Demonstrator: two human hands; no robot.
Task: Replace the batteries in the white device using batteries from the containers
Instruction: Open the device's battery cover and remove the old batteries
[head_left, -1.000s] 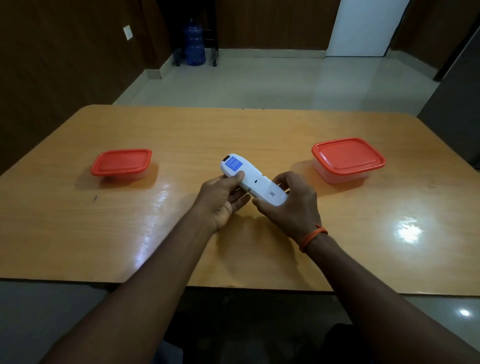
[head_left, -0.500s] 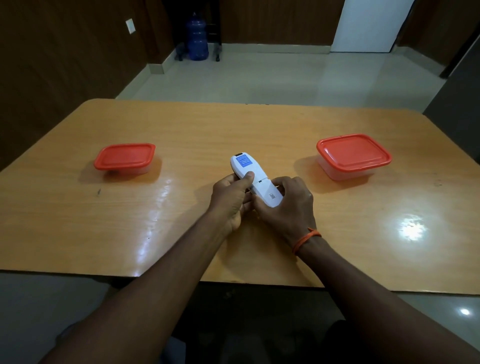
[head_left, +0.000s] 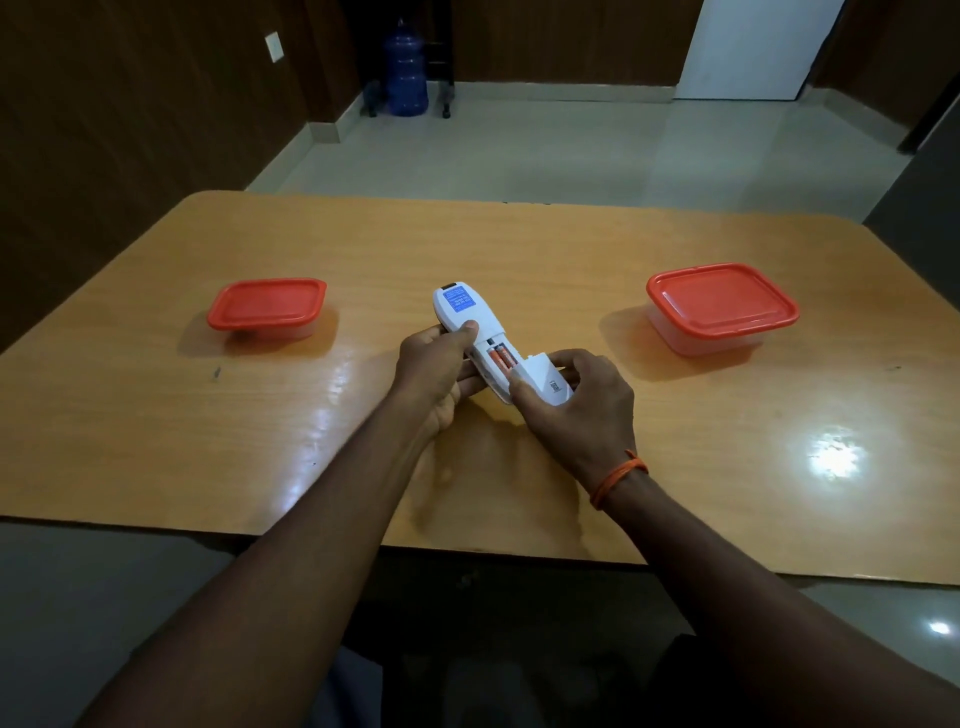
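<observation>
The white device (head_left: 457, 312) with a blue label lies back-up over the middle of the wooden table (head_left: 519, 249). My left hand (head_left: 434, 366) grips its body, thumb on top. My right hand (head_left: 576, 410) pinches the white battery cover (head_left: 545, 376), slid off toward me. In the uncovered compartment two orange batteries (head_left: 503, 358) lie side by side. A small container with a red lid (head_left: 266, 307) stands at the left, a larger one with a red lid (head_left: 721, 306) at the right. Both lids are on.
The table's near edge runs just below my forearms. Beyond the table lies a tiled floor with a blue water jug (head_left: 406, 78) by the far wall and a white door (head_left: 753, 47) at the back right.
My right hand has pulled the battery cover off the device's near end, baring the orange batteries. The device has turned slightly in my left hand.
</observation>
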